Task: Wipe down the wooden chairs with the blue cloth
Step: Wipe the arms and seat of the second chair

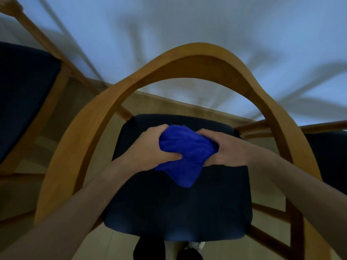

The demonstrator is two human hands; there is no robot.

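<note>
Both hands, left hand (158, 147) and right hand (228, 149), grip clamped on bunched bright-blue cloth (185, 152) above the curved-back wooden chair (187, 61)'s dark seat centre, likely refolding before wiping.

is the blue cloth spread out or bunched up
Bunched up: the blue cloth is a crumpled wad gripped between left hand and right hand.

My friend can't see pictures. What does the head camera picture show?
Two hands, left hand and right hand, hold a bunched blue cloth above the dark seat of a wooden chair with a curved back rail. Parts of other chairs show at the sides.
</note>
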